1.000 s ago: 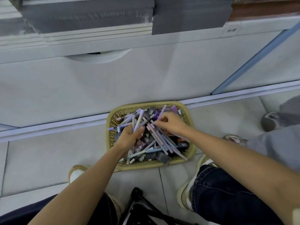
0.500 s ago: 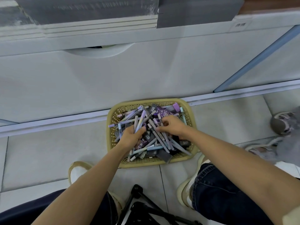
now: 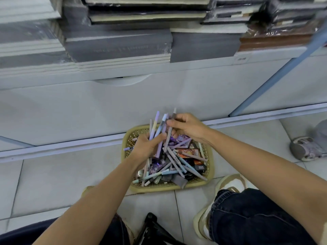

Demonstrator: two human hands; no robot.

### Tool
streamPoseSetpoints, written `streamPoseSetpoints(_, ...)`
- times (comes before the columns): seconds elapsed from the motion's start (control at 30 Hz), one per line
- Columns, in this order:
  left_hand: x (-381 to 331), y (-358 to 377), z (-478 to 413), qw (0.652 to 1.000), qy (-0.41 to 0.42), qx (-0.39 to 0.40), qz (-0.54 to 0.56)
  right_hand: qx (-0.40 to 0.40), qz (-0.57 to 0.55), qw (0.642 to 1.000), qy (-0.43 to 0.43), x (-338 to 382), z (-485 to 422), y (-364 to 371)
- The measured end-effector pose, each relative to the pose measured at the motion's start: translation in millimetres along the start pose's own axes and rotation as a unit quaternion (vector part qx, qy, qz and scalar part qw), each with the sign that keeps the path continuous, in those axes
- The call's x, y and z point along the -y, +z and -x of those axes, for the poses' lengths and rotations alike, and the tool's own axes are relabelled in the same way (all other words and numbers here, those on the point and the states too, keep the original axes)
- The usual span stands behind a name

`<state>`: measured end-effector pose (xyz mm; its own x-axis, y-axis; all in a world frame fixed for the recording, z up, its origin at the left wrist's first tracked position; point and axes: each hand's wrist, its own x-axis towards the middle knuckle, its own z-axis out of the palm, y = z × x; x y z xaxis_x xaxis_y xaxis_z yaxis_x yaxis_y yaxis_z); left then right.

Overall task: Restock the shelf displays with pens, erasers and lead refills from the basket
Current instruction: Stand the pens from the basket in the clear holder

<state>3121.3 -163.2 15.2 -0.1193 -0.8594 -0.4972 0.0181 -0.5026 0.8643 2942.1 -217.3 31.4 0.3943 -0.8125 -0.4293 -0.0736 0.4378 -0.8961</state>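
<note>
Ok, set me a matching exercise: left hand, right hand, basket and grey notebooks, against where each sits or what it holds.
Column one:
1 left hand
2 right hand
3 basket
4 grey notebooks

Column two:
a stacked on the shelf
b pinches one grey pen
c on the floor tiles
d grips a bunch of pens

Pairs: 1-d, 2-b, 3-c, 4-a

yellow basket (image 3: 210,157), pastel pens (image 3: 156,129)

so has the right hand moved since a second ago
Yes. The right hand was down inside the basket; now it is raised over its far rim, pinching a grey pen.
</note>
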Motion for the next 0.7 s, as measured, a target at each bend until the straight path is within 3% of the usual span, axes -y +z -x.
streamPoseSetpoints(0.4,-163.2,15.5,71.7,0.97,0.239,-0.027,-0.026,0.01,0.085,0.963,-0.257,183.3,86.8,16.2)
streamPoseSetpoints(0.6,-242.3,31.5,116.6,0.941,0.336,-0.037,-0.034,-0.089,0.034,0.923,-0.374,262.8,136.1,25.7)
streamPoseSetpoints(0.7,-281.8,35.0,130.1,0.934,0.357,-0.02,-0.016,-0.1,0.016,0.906,-0.411,300.3,156.0,25.7)
